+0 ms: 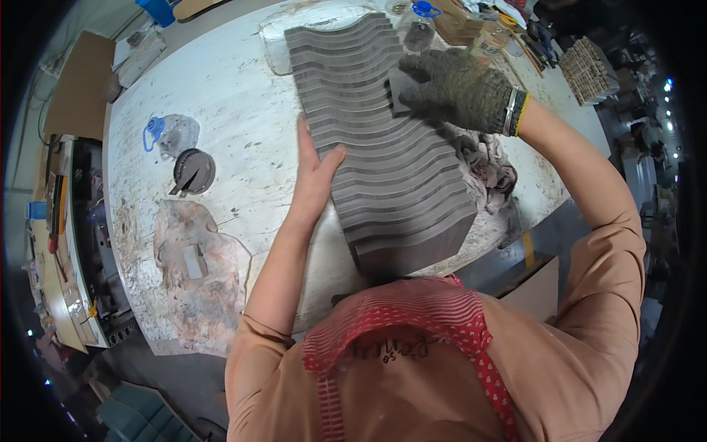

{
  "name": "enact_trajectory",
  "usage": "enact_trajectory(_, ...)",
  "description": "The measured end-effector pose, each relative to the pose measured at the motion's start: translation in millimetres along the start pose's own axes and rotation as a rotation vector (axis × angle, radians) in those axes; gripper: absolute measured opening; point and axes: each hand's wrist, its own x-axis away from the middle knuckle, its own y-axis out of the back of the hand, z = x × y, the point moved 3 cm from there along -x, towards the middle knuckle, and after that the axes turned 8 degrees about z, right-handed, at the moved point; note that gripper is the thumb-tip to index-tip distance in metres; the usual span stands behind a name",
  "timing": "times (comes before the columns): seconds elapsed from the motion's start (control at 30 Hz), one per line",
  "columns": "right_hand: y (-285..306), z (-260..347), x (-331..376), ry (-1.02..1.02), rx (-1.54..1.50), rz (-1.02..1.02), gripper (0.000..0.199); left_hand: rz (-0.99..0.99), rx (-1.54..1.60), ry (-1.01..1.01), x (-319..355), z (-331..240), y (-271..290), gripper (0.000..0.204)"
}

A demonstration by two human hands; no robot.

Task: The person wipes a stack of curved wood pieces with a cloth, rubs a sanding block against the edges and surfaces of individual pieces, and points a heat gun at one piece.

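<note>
A long grey ribbed block point(368, 125) with wavy stepped ridges lies on the white worktable point(236, 88), running from the far middle toward me. My bare left hand point(315, 166) lies flat against its left side, fingers together and thumb on the ridges. My right hand point(460, 87), in a dark knitted glove, presses a small dark grey pad point(401, 92) onto the right edge of the block.
A crumpled grey rag point(490, 166) lies right of the block. Left of it are a clear plastic jar with a blue cap point(169, 132), a round dark disc point(194, 171) and a stained flat sheet point(195, 265). Bottles, tools and a slatted wooden piece point(589, 70) crowd the far right.
</note>
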Motion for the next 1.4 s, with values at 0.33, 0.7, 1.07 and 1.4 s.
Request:
enact_trajectory(0.33, 11.5, -18.0, 16.2, -0.062, -0.065, -0.016, 0.032, 0.043, -1.267, -0.125, -12.6, -23.3, 1.9, 0.053)
enact_trajectory(0.7, 5.9, -21.6, 48.7, -0.158, -0.105, -0.108, 0.023, 0.043, -1.313, -0.112, -13.6, -22.3, 0.7, 0.054)
enact_trajectory(1.07, 15.2, -30.8, 43.9, -0.093, 0.004, -0.111, 0.026, 0.025, -1.337, -0.129, -15.4, -27.5, -2.3, 0.051)
enact_trajectory(1.4, -12.0, -19.8, 14.5, -0.068, -0.231, -0.133, 0.031, -0.101, -0.419, -0.034, -10.9, 1.6, 16.9, 0.070)
